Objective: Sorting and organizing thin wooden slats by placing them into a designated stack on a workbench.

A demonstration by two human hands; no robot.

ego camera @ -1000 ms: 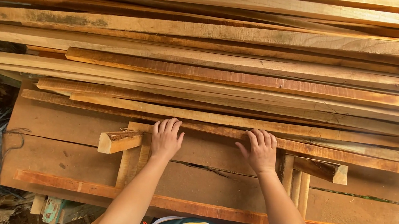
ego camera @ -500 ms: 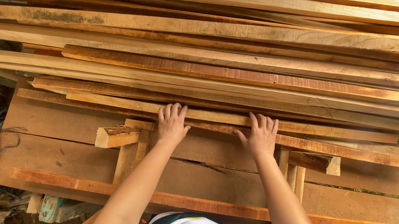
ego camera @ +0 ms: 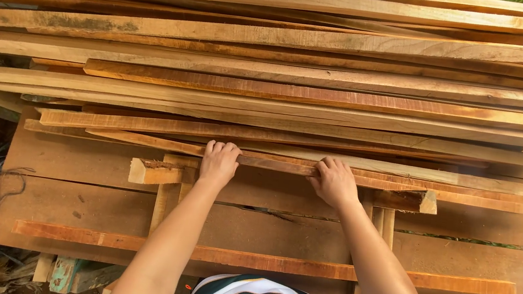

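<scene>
Hands on the nearest slat (ego camera: 313, 169) at the front edge of the plank stack (ego camera: 269, 93). Left hand (ego camera: 219, 163) and right hand (ego camera: 334, 181) curled over its top, fingers clenched on it, probably thumbs beneath. Best lifted level, both ends together, clear of the short blocks (ego camera: 152, 171) below.
</scene>
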